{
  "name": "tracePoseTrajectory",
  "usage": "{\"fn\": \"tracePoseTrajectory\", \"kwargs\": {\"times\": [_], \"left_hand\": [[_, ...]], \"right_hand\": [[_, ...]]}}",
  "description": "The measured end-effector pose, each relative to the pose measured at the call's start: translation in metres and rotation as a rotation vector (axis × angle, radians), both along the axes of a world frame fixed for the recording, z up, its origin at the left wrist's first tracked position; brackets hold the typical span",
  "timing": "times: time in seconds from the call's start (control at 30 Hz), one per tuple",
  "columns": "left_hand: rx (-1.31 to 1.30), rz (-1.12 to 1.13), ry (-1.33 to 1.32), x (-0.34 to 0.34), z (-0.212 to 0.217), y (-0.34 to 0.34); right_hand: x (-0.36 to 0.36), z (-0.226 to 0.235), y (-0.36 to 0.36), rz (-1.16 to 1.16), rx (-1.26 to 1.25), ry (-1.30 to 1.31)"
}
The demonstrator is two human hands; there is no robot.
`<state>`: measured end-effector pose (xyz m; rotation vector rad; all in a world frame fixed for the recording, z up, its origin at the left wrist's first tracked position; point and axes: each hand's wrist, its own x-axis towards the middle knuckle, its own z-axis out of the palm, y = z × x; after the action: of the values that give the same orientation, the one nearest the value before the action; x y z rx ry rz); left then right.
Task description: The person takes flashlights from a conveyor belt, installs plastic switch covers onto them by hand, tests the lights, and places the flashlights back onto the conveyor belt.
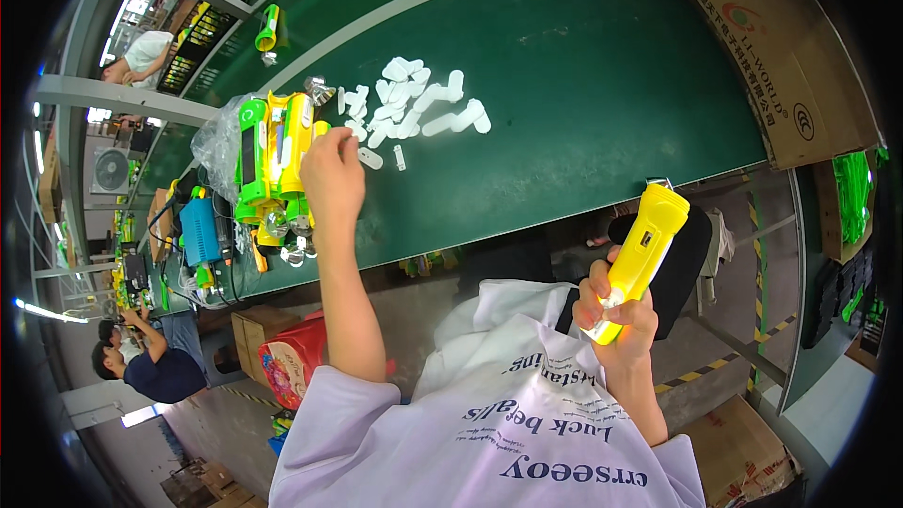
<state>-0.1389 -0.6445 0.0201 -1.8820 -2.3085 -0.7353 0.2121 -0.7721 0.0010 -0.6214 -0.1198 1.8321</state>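
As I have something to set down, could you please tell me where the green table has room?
The widest bare patch of the green table lies between the scattered white pieces and the cardboard carton; another runs from those pieces toward the table's near edge. It is crowded at left, around the flashlight bodies, plastic bag and left hand.

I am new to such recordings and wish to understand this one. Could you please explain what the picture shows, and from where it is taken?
There is no robot: you see a person's two bare hands. The fisheye camera is worn on the head and looks down, so straight edges bend near the rim. The right hand holds a yellow casing. The left hand is beside a pile of green and yellow parts; whether it grips anything is unclear. Small white pieces lie scattered on the green table, and a carton is at its right end.
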Motion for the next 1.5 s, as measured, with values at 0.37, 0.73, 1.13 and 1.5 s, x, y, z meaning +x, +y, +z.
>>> {"fn": "tracePoseTrajectory", "kwargs": {"times": [0.37, 0.73, 1.13, 1.5], "left_hand": [[-0.173, -0.050, 0.140, -0.037, -0.004, 0.052], [-0.249, -0.117, 0.117, -0.046, -0.012, 0.063], [-0.170, -0.169, -0.272, -0.019, 0.011, 0.068], [-0.169, -0.187, 0.099, -0.061, -0.007, 0.072]], "right_hand": [[0.010, 0.000, -0.006, -0.032, -0.055, 0.024], [0.010, 0.000, -0.005, -0.073, -0.108, -0.033], [0.009, -0.007, -0.008, -0.074, -0.115, -0.060], [0.009, -0.010, -0.009, -0.018, -0.072, -0.119]]}}
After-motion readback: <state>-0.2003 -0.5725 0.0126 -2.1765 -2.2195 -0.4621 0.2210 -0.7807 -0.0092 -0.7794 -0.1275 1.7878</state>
